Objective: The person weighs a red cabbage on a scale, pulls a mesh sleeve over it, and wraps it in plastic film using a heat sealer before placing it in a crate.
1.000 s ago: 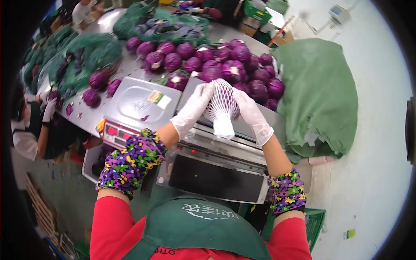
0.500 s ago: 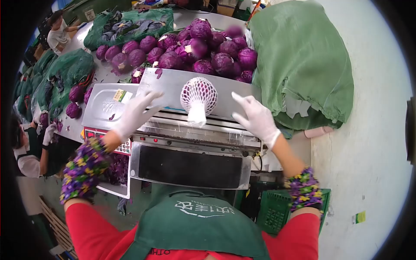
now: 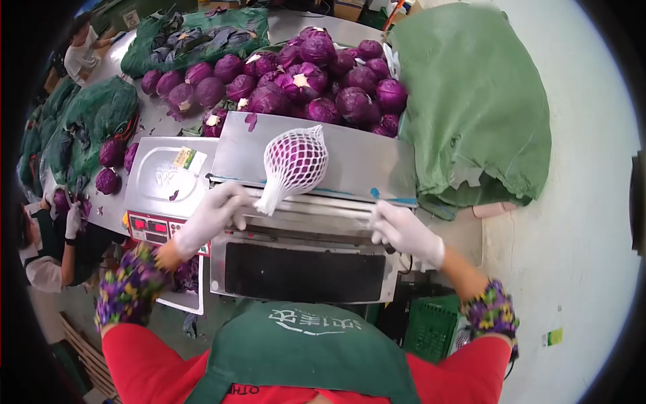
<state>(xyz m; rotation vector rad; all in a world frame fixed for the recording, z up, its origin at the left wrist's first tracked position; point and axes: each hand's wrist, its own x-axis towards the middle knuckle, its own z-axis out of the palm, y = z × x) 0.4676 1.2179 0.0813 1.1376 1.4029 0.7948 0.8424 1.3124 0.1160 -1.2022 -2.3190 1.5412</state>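
A purple cabbage [image 3: 296, 160] in a white foam net sits on the steel top plate [image 3: 367, 151] of a wrapping machine, the net's gathered tail pointing down and left. In white gloves, my left hand [image 3: 219, 214] and my right hand [image 3: 402, 232] are at either end of the rollers along the plate's front edge. The fingers of both hands are curled closed on what looks like the edge of clear plastic film [image 3: 303, 219], faintly visible as a sheen between them. Neither hand touches the cabbage. A black heating panel [image 3: 303, 273] lies below, nearer my apron.
Loose purple cabbages [image 3: 303, 74] are heaped behind the plate. A green cloth-covered bulk [image 3: 471, 101] stands at the right. To the left are a weighing scale [image 3: 165, 172] and green net sacks [image 3: 91, 128]. A co-worker's gloved hand [image 3: 73, 219] handles a cabbage at far left.
Both my hands have come down toward the rollers and their fingers have closed. The netted cabbage has tipped, its tail swinging left and showing more purple.
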